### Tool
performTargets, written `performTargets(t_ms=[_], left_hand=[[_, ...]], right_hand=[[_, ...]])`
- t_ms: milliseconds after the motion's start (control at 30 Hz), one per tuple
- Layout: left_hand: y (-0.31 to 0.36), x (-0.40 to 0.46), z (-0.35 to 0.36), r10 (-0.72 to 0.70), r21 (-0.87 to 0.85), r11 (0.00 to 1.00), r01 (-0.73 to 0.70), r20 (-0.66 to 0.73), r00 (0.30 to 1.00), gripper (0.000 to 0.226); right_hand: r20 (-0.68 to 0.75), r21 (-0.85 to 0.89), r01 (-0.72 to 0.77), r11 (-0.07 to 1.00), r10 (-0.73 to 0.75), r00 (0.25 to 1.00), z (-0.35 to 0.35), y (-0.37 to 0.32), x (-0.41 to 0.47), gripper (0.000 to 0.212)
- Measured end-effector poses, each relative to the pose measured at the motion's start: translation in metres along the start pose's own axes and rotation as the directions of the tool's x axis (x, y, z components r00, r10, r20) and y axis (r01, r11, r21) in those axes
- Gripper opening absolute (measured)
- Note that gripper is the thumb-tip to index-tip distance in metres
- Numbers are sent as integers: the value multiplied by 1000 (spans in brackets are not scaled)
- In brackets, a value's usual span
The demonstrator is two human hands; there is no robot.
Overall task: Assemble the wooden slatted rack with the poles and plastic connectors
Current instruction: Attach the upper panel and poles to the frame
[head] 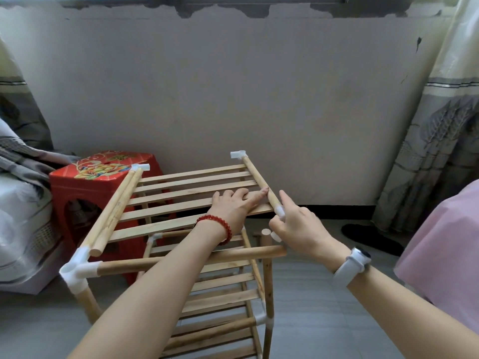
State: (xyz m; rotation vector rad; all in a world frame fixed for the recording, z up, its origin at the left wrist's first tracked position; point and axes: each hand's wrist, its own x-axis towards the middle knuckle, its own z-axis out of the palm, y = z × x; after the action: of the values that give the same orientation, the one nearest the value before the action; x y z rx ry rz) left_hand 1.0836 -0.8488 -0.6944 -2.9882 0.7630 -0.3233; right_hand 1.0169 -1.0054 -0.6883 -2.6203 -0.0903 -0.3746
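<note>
Your left hand (234,206) is pressing flat, fingers straight, on the slats (181,200); your right hand (298,229) is pinching the pole (259,181) at its near connector (280,212).

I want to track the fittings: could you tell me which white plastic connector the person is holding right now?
The white connector at the near end of the right side pole, pinched by the right hand. The far-right connector, far-left connector and near-left corner connector are untouched.

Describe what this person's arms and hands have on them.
Both forearms are bare, with no sleeves in view. The left wrist carries a bracelet of round red beads. The right wrist carries a watch with a white band and a dark face. No gloves or rings are visible on either hand.
</note>
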Motion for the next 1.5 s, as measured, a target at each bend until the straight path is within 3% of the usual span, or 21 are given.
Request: performTargets(t_ms=[100, 233, 333, 467, 533, 733, 867, 1100, 1200, 1333, 1433, 1500], left_hand=[[2, 1, 3, 4, 0, 1000, -4, -6, 1000, 88], [-2, 2, 4, 5, -11, 1000, -6, -17, 1000, 90], [-5, 4, 3, -8, -28, 1000, 7, -25, 1000, 89], [0, 6, 9, -14, -16, 1000, 14, -25, 1000, 89], [-2, 8, 10, -30, -4, 1000, 30, -26, 999, 89], [-2, 12, 8, -32, -31, 999, 33, 30, 999, 83], [-3, 11, 7, -19, -55, 998, 21, 30, 999, 79], [-6, 9, 5, 14, -61, 998, -14, 11, 1000, 75], [-5, 9, 7, 26, -66, 997, -25, 23, 999, 73], [-1, 9, 5, 23, -69, 997, -17, 78, 997, 74], [2, 4, -8, 5, -142, 990, 16, 146, 989, 75], [8, -9, -20, 28, -224, 975, -12, 70, 997, 70]], right_hand=[[-113, -341, 139, 930, -188, 976, 1, 7, -3, 68], [-136, -330, 143, 933, -197, 971, -3, 3, 1, 48], [-158, -444, 292, 847, -395, 905, -4, 8, -4, 55], [-176, -419, 317, 851, -419, 891, -7, 16, -14, 54], [-214, -369, 314, 875, -409, 887, -9, 20, -17, 46], [-241, -42, 90, 995, -97, 966, -20, 38, -10, 42], [-183, 33, 45, 998, -38, 982, -7, 46, -11, 42], [-172, 160, -12, 987, 40, 984, -3, 46, -7, 62], [-160, 186, -30, 982, 61, 985, -2, 47, -7, 58], [-109, 325, -82, 942, 123, 986, -1, 48, -7, 43], [-63, 555, -113, 824, 176, 982, 3, 44, -5, 29], [-36, 651, -148, 745, 226, 974, 7, 41, -7, 28]])
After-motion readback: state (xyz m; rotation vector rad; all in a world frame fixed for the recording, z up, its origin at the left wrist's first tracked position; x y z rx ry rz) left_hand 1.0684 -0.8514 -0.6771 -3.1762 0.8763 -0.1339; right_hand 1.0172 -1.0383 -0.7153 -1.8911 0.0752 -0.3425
